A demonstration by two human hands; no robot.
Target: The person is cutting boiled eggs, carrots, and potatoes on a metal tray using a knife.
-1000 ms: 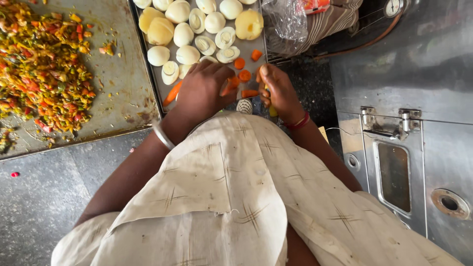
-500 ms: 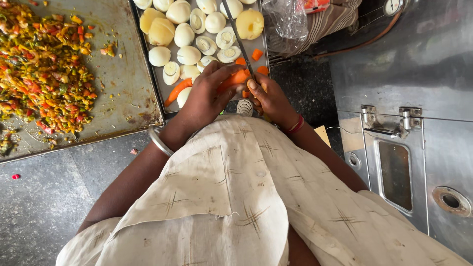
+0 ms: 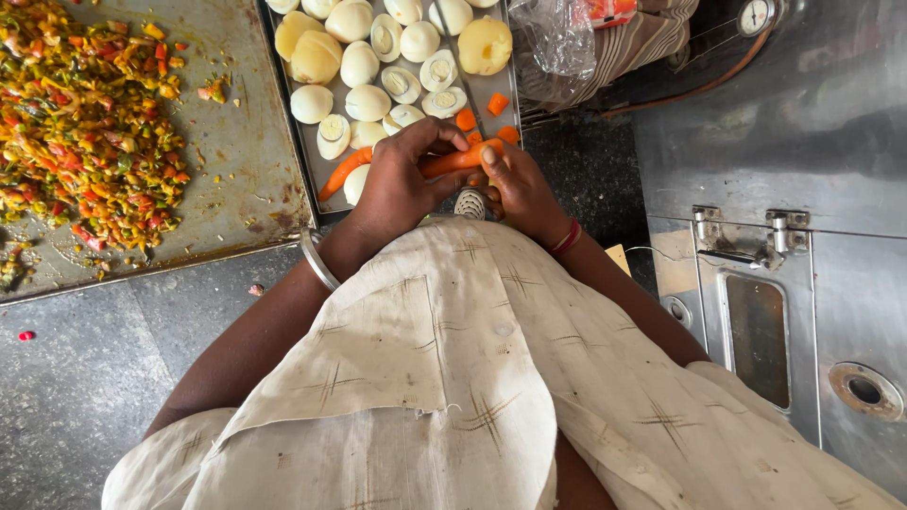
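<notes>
Gripping carrot between both hands now, lifted off metal tray; left hand clamped round it, right hand pinching tip. Halved boiled eggs just beyond fingers.

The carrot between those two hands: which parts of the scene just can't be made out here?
Head view only:
- Carrot: its ends are covered by the left hand and right hand.
- Metal tool under the hands: mostly hidden, kind unclear.
- Tray of boiled eggs: cut off by the top edge.
- Chopped vegetables: cut off at left.
</notes>
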